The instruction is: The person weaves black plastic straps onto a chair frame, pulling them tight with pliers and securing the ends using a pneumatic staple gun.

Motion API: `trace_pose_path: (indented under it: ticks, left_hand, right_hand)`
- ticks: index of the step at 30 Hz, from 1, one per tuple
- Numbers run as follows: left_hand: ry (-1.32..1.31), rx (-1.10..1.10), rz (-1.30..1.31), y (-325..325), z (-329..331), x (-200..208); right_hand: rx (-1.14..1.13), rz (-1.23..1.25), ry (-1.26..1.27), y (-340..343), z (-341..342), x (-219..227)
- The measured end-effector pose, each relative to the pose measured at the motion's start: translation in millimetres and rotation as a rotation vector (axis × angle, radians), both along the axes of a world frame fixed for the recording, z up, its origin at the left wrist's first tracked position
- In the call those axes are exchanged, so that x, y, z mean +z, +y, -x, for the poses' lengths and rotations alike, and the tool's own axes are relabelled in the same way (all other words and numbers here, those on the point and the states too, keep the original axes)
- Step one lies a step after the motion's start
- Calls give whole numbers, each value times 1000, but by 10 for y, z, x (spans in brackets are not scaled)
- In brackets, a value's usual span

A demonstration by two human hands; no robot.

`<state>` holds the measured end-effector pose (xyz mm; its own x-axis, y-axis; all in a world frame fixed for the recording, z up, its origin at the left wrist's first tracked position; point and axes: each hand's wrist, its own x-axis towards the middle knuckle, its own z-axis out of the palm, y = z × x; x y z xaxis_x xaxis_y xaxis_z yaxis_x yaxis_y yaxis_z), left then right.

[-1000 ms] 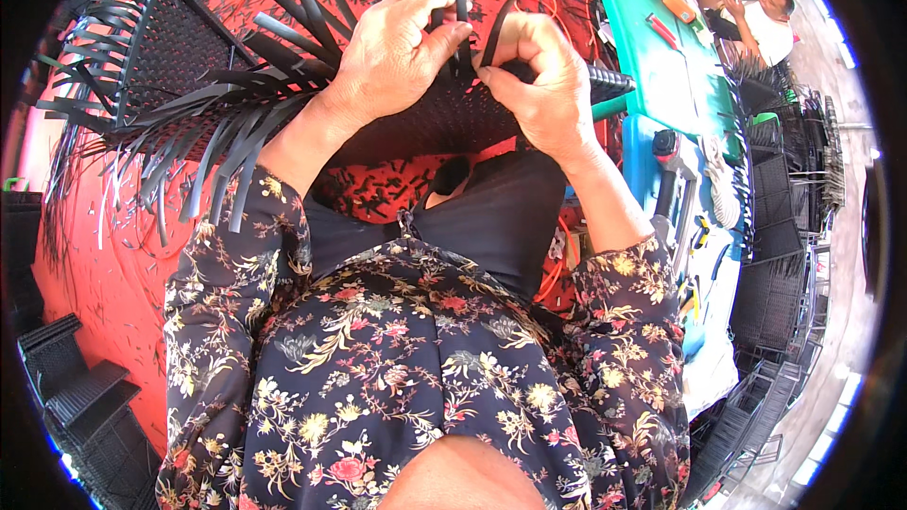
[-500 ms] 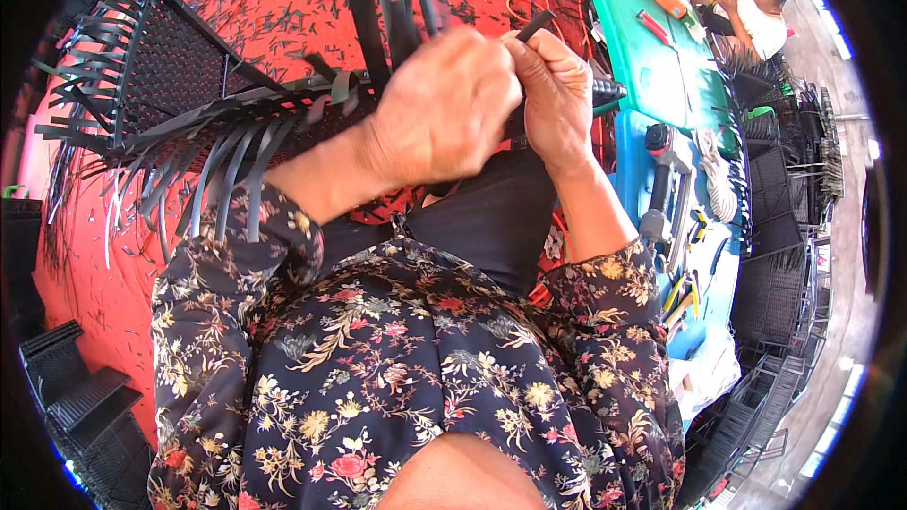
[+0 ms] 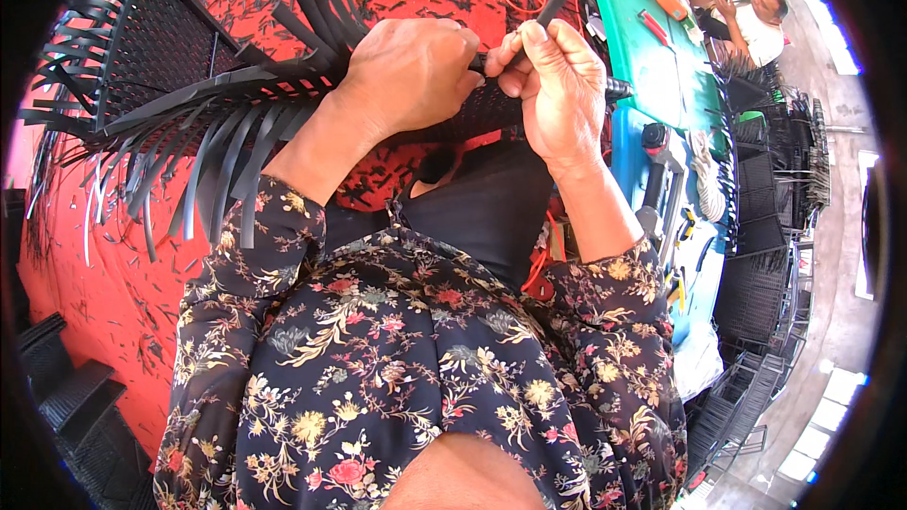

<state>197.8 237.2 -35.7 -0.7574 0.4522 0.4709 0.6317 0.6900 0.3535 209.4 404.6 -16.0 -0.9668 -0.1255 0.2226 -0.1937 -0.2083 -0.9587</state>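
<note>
A black woven chair-like frame (image 3: 175, 47) lies across in front of me, with many flat loose strips (image 3: 222, 165) hanging from its near edge. My left hand (image 3: 411, 76) is closed at the edge of the weave, and what its fingers hold is hidden behind the knuckles. Several strip ends (image 3: 326, 14) stick up beside it. My right hand (image 3: 562, 99) pinches a flat black strip (image 3: 551, 9) between thumb and fingers, its free end pointing up. Below that hand, the dark end of a frame bar (image 3: 617, 89) juts out to the right.
A green-and-blue table (image 3: 694, 85) stands at the right, holding a power tool (image 3: 664, 161), a white rope coil (image 3: 706, 184) and pliers. Black woven pieces (image 3: 761, 189) are stacked beyond it. A person (image 3: 756, 24) sits at the far right. Scraps litter the red floor covering (image 3: 104, 293).
My left hand has drawn a little to the left, away from the right hand. The upright strips beside it now lean left. The right hand still pinches its strip.
</note>
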Motion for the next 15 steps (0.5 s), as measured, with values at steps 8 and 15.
trace_pose_path:
  ticks: [8, 15]
  left_hand:
    - [22, 45, 56, 66, -84, -37]
    - [106, 36, 58, 91, -129, -88]
  right_hand:
    - [53, -158, 13, 94, -61, 245]
    - [69, -266, 11, 158, 63, 351]
